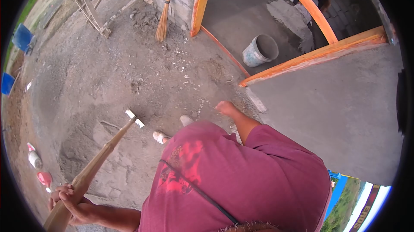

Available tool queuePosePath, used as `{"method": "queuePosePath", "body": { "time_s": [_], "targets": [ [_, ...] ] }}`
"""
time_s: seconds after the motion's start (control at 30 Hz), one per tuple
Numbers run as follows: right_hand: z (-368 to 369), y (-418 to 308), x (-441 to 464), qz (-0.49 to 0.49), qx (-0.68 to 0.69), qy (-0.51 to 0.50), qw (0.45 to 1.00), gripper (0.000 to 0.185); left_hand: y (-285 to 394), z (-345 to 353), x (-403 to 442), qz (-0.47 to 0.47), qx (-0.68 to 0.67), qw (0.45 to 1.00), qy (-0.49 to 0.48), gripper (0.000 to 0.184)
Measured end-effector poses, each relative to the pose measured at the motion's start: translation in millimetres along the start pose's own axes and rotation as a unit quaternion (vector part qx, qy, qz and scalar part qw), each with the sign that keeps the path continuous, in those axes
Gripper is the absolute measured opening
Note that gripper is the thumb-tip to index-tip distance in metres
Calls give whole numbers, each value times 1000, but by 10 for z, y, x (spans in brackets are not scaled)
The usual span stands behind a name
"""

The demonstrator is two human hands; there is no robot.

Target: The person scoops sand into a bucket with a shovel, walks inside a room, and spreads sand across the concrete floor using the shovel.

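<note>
A long wooden handle (92, 167) with a pale metal head (135, 118) runs from the lower left toward the middle of the ground. My left hand (71, 204) is wrapped round the handle near its lower end, and the metal head rests on or just over the grey, gritty ground. Beside my shirt, to the right of my shoes, my right hand (225, 108) hangs with its fingers curled. It is nearest to the doorway's lower corner; whether anything small is inside it cannot be made out.
An orange door frame (310, 57) stands at the upper right, a bucket (261, 51) inside it. A person (318, 0) crouches beyond. A straw broom (163, 20) leans by the wall; wooden trestles (90, 7) stand upper left. Bottles (35, 160) lie at the left edge.
</note>
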State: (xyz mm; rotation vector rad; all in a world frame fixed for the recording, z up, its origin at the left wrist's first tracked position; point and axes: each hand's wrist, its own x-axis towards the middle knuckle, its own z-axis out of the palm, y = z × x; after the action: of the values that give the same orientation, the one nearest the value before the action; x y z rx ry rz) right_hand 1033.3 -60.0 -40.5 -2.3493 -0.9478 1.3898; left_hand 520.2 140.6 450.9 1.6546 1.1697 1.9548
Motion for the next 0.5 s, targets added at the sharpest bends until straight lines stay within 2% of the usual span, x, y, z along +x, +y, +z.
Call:
{"method": "queuePosePath", "body": {
  "time_s": [0.5],
  "targets": [
    [58,11,-59,-29,-37,23,999,32,-35,-76,2,6,-22,1000,-8,34]
  ]
}}
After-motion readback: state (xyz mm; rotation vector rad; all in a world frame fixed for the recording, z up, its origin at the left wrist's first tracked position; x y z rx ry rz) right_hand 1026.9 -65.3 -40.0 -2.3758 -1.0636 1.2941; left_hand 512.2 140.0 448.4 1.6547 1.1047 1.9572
